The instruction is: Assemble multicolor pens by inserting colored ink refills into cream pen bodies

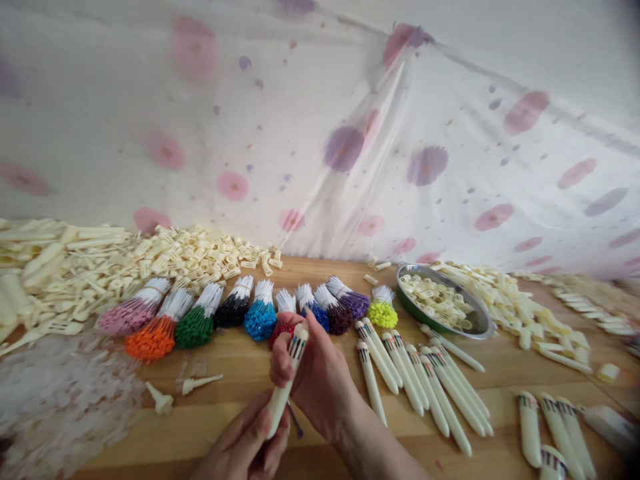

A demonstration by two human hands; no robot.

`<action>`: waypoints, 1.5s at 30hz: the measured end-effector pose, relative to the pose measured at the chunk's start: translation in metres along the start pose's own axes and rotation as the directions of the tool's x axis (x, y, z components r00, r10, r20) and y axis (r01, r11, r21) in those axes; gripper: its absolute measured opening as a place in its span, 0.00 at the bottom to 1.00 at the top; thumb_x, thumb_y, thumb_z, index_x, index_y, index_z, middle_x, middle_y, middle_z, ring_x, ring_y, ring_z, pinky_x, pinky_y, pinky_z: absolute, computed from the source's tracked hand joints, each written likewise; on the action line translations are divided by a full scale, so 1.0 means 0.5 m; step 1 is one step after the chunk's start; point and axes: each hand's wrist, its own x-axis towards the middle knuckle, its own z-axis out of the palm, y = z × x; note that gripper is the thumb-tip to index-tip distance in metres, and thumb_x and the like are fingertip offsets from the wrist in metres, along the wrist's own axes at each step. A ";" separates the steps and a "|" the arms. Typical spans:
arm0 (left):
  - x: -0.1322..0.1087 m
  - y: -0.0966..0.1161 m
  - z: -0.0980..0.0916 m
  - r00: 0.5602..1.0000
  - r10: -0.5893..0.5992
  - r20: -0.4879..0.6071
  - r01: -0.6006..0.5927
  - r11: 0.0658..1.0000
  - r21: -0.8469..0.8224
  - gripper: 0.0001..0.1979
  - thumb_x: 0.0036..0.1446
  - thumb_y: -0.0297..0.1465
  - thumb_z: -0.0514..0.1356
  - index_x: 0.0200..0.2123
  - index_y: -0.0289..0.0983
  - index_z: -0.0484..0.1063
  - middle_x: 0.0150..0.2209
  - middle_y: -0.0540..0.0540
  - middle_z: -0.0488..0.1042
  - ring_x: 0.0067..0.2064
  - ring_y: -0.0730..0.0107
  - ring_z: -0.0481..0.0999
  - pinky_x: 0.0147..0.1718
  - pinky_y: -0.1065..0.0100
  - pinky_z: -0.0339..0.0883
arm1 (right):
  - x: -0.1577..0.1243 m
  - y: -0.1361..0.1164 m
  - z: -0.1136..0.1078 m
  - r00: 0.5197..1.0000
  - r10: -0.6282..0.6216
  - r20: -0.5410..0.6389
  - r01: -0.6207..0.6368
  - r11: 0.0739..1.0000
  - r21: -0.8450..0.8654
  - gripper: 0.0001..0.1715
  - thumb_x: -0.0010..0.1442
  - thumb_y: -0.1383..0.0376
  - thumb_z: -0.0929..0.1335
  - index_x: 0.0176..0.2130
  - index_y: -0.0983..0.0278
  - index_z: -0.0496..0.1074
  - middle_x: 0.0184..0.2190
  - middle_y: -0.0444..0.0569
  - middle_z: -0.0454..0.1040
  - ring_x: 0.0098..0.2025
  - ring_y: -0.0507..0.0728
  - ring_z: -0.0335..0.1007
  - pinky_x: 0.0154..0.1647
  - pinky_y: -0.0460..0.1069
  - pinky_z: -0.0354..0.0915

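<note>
A cream multicolour pen (281, 400) with coloured sliders near its top is held tilted between both hands. My left hand (247, 441) is closed around the pen's lower end. Higher up, my right hand (320, 377) grips it near the sliders, with fingers curled round it. A thin purple piece (295, 421) shows just below the pen; whether a hand holds it I cannot tell. Behind my right fingers a bundle of red refills (281, 331) is partly hidden. To the right of that hand lie several similar cream pens (407, 380) in a row.
Bundled refills, including orange (150, 341), blue (260, 320) and yellow (383, 313), line the wooden table (200, 417). Cream plastic parts (200, 257) heap at back left. A metal bowl (480, 323) holds more parts. Clear small pieces (65, 400) spread at left. More pens (530, 430) lie front right.
</note>
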 end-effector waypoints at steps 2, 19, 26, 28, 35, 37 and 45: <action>0.004 0.007 0.002 0.993 -0.003 0.117 0.012 0.997 -0.073 0.21 0.41 0.48 0.66 0.27 0.36 0.72 0.15 0.58 0.58 0.15 0.85 0.49 0.15 0.79 0.44 | -0.001 0.007 -0.001 1.000 -0.003 0.030 0.003 1.000 -0.007 0.24 0.51 0.48 0.69 0.38 0.65 0.70 0.24 0.47 0.74 0.23 0.51 0.65 0.26 0.45 0.60; 0.009 -0.002 -0.009 0.964 0.000 0.267 0.071 0.964 -0.258 0.18 0.48 0.45 0.64 0.29 0.34 0.73 0.15 0.59 0.56 0.13 0.88 0.42 0.14 0.79 0.39 | 0.000 0.048 -0.025 0.992 -0.125 -0.024 0.112 0.948 -0.299 0.17 0.57 0.55 0.67 0.43 0.63 0.67 0.35 0.49 0.74 0.19 0.48 0.65 0.08 0.39 0.58; 0.008 0.007 -0.003 0.960 0.018 0.279 0.057 0.965 -0.257 0.17 0.48 0.44 0.65 0.30 0.34 0.73 0.15 0.59 0.56 0.13 0.88 0.42 0.13 0.79 0.39 | -0.001 0.039 -0.023 0.996 -0.090 0.023 0.093 0.954 -0.286 0.22 0.57 0.56 0.67 0.49 0.58 0.61 0.35 0.47 0.74 0.23 0.51 0.69 0.09 0.40 0.57; 0.008 0.010 -0.001 0.964 0.023 0.263 0.043 0.969 -0.242 0.18 0.48 0.44 0.65 0.30 0.34 0.73 0.15 0.59 0.56 0.13 0.88 0.42 0.13 0.79 0.39 | -0.001 0.036 -0.021 0.994 -0.105 0.030 0.109 0.966 -0.235 0.24 0.57 0.56 0.67 0.51 0.57 0.60 0.34 0.45 0.74 0.23 0.52 0.68 0.11 0.41 0.59; 0.007 0.014 0.003 0.972 0.026 0.231 0.008 0.989 -0.146 0.21 0.45 0.47 0.65 0.28 0.34 0.70 0.15 0.60 0.56 0.13 0.87 0.42 0.13 0.78 0.37 | -0.001 0.027 -0.008 0.991 -0.118 0.068 0.126 0.984 -0.123 0.25 0.55 0.52 0.67 0.49 0.60 0.63 0.27 0.46 0.75 0.21 0.50 0.64 0.24 0.45 0.63; 0.007 0.011 0.003 0.975 0.021 0.223 0.011 0.989 -0.144 0.21 0.44 0.48 0.65 0.29 0.34 0.70 0.15 0.60 0.56 0.13 0.87 0.42 0.13 0.78 0.37 | -0.003 0.032 -0.007 0.989 -0.145 0.040 0.149 0.977 -0.151 0.24 0.56 0.54 0.68 0.49 0.59 0.63 0.28 0.46 0.75 0.21 0.50 0.64 0.20 0.44 0.61; 0.004 0.009 0.006 0.956 0.004 0.294 0.080 0.959 -0.272 0.16 0.47 0.44 0.66 0.29 0.35 0.74 0.15 0.59 0.58 0.13 0.88 0.44 0.13 0.79 0.40 | -0.009 0.042 -0.010 0.985 -0.172 -0.004 0.167 0.962 -0.216 0.23 0.54 0.59 0.70 0.48 0.58 0.63 0.38 0.48 0.73 0.24 0.49 0.65 0.12 0.39 0.57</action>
